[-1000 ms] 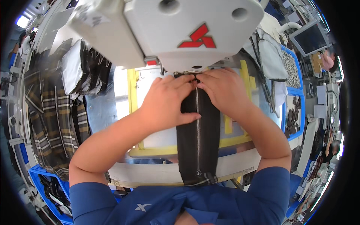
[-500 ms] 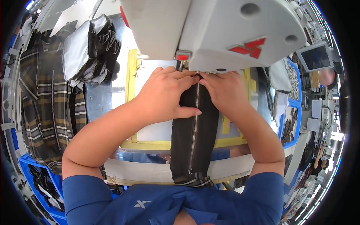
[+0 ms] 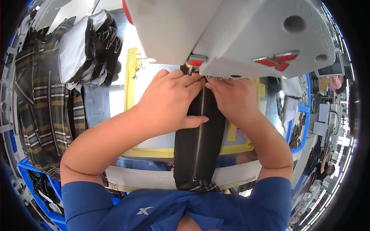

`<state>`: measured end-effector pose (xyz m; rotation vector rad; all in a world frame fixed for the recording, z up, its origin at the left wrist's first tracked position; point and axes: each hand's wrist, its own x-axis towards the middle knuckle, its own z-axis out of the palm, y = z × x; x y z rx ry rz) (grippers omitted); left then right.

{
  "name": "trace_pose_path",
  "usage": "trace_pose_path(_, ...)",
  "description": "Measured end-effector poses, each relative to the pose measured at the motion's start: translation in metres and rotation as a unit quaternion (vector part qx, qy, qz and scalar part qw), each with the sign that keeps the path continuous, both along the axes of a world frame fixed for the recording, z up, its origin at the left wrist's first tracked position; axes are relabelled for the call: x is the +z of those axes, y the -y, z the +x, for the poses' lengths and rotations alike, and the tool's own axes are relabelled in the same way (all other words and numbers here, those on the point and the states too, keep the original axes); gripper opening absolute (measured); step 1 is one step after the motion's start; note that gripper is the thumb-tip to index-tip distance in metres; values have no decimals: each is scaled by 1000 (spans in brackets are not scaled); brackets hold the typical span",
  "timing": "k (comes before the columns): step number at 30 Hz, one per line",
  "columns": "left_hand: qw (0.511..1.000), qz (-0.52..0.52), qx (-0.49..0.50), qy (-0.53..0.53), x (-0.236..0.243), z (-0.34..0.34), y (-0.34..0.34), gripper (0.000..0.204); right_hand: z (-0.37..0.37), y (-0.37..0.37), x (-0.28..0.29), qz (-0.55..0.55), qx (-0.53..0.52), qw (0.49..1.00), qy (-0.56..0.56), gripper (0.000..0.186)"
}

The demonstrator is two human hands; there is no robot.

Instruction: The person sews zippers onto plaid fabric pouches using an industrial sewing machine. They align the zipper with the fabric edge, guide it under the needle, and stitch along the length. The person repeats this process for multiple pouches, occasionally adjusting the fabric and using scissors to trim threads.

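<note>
Machine head (image 3: 239, 46) now further right in my view. Cloth (image 3: 210, 144) runs from beneath it toward me. My left hand (image 3: 173, 96) spread, pressing cloth, thumb at zip (image 3: 199, 140), apparently keeping it flat. Right hand (image 3: 236, 98) steadies opposite side, seemingly; fingertips partly hidden, cannot tell grip.

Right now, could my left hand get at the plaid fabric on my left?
Probably yes: much of the plaid fabric lies uncovered, though a white-and-black stack overlaps its far part. Your left hand would first need to come off the black zippered piece.
</note>
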<state>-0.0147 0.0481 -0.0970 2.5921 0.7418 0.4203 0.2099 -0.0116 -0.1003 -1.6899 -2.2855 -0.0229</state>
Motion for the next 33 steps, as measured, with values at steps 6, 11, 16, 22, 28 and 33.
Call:
trace_pose_path(6,997,72,-21,-10,-5,5,11,87,3,6,2,26,22,999,23,23)
trace_pose_path(11,996,84,-26,25,-15,6,16,89,-9,21,8,2,26,999,27,49)
trace_pose_path(16,996,84,-22,1,-11,6,19,93,-9,26,8,-2,34,999,35,55)
trace_pose_path(22,997,73,-25,-23,-9,6,22,103,-7,27,3,5,33,999,39,61)
trace_pose_path(28,995,67,-35,-63,-11,2,30,122,-10,35,9,-56,26,998,19,88)
trace_pose_path(33,994,68,-32,-75,-11,4,31,127,-13,43,11,-87,25,996,-1,99)
